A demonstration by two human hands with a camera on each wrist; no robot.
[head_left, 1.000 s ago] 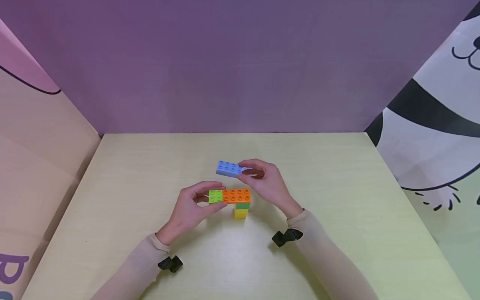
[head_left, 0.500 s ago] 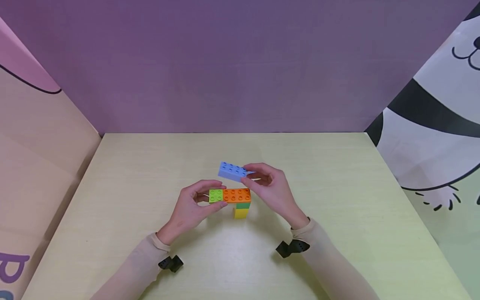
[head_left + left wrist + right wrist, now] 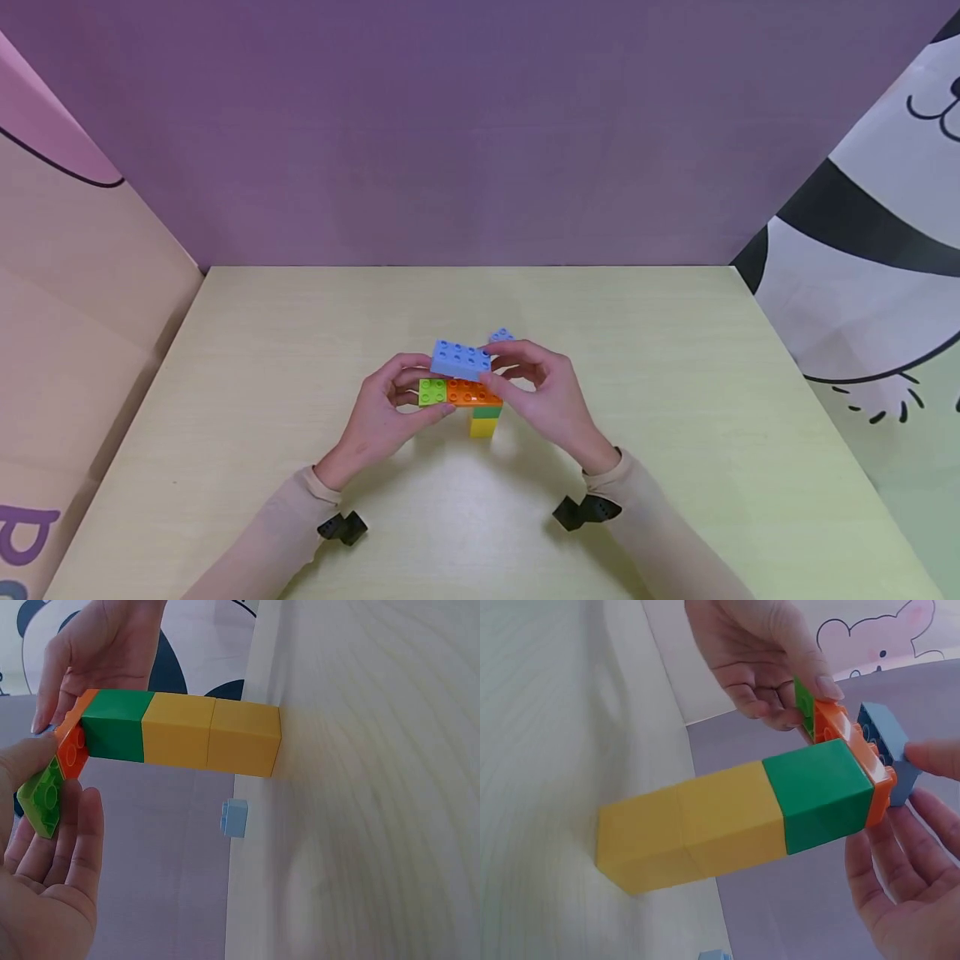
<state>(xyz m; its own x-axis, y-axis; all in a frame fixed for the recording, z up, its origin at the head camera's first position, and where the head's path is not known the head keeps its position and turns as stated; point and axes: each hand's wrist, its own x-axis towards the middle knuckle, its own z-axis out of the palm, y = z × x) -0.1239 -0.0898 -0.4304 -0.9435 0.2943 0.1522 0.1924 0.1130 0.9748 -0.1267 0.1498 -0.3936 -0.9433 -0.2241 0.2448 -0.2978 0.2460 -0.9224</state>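
A tower of two yellow blocks [image 3: 727, 825] and a green block [image 3: 821, 799] stands upright on the table, with an orange brick [image 3: 474, 397] across its top, overhanging to the left. Against the orange brick's left end is a lime green brick [image 3: 432, 392]. My left hand [image 3: 375, 421] pinches the lime brick, thumb at the front and fingers behind. My right hand [image 3: 553, 400] grips a blue brick [image 3: 457, 360] by its right end. This brick is tilted just above the orange studs; in the right wrist view a gap shows between them at one end.
Behind the right hand, a second blue brick [image 3: 502, 335] lies on the table [image 3: 660, 350]. A purple wall [image 3: 465, 133] rises at the table's far edge, with printed panels at both sides. Each wrist wears a small black camera [image 3: 342, 528].
My right hand first drew back to the right with the blue brick, then brought it down over the orange one. The second blue brick has come into view behind. My left hand stays in place.
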